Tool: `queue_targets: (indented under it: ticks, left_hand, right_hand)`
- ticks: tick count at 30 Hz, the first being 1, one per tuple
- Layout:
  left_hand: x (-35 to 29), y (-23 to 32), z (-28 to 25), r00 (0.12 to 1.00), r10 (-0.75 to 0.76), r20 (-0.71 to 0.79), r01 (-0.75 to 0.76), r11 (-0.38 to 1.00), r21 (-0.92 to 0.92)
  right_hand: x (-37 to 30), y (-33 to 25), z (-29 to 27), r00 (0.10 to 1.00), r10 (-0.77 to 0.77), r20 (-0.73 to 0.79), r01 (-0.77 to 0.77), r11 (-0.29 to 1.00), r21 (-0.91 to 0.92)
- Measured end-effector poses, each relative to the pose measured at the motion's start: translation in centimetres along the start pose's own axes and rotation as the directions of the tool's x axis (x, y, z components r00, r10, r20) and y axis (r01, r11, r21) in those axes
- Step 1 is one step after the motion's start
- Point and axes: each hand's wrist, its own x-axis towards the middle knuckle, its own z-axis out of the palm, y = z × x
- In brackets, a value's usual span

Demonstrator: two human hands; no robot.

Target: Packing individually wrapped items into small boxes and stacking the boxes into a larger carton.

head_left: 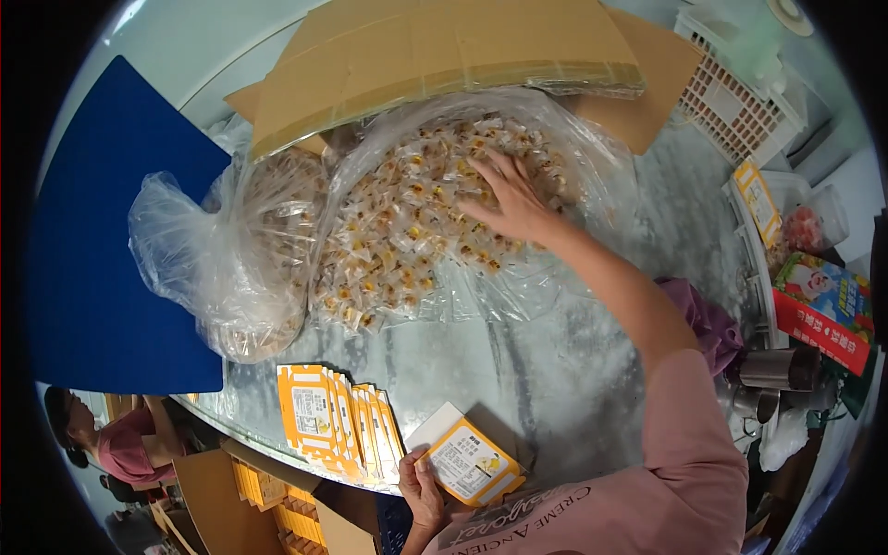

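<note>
My left hand (pixel 423 488) grips the edge of a small yellow and white carton (pixel 472 462) near the table's front edge. One white flap of that carton stands out. My right hand (pixel 516 202) reaches far over a heap of small wrapped sweets (pixel 398 231), fingers spread. It is over or touching the heap; I cannot tell which. The sweets spill from a large clear plastic bag (pixel 592 157) onto the table. Left of my left hand, several flat yellow and white cartons (pixel 319 421) lie in an overlapping row.
A big cardboard box (pixel 444 46) stands behind the sweets, with another filled plastic bag (pixel 222 268) to the left. A blue panel (pixel 120 240) rises at far left. Below, an open box (pixel 217 481) holds yellow cartons. A white basket (pixel 740 102) and metal mug (pixel 779 368) are at right.
</note>
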Motion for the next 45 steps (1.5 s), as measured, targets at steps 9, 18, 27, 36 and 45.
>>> queue_targets:
  ticks: [9,18,27,36,45]
  left_hand:
    - [-0.5,0.8,0.2,0.994,-0.022,0.105,0.036,0.990,-0.133]
    - [-0.2,0.1,0.0,0.997,0.064,0.054,-0.054,0.984,-0.170]
    - [-4.8,2.8,-4.9,0.982,-0.078,0.171,0.040,0.975,0.218]
    - [-4.6,7.0,-5.6,0.759,0.352,0.548,-0.650,0.376,0.660]
    - [-2.4,6.0,-2.7,0.537,0.181,0.824,-0.842,0.178,0.509]
  right_hand:
    - [-10.2,-6.2,2.6,0.893,-0.111,0.435,0.168,0.981,-0.096]
    - [-25.3,-10.0,-2.2,0.918,-0.141,0.370,0.209,0.966,-0.151]
    - [-31.7,-8.2,-7.6,0.993,-0.102,0.055,0.102,0.995,-0.001]
    - [-33.5,-5.9,-12.1,0.979,0.182,-0.087,-0.167,0.973,0.162]
    - [-32.8,-7.7,-12.0,0.969,0.093,0.228,-0.112,0.991,0.071]
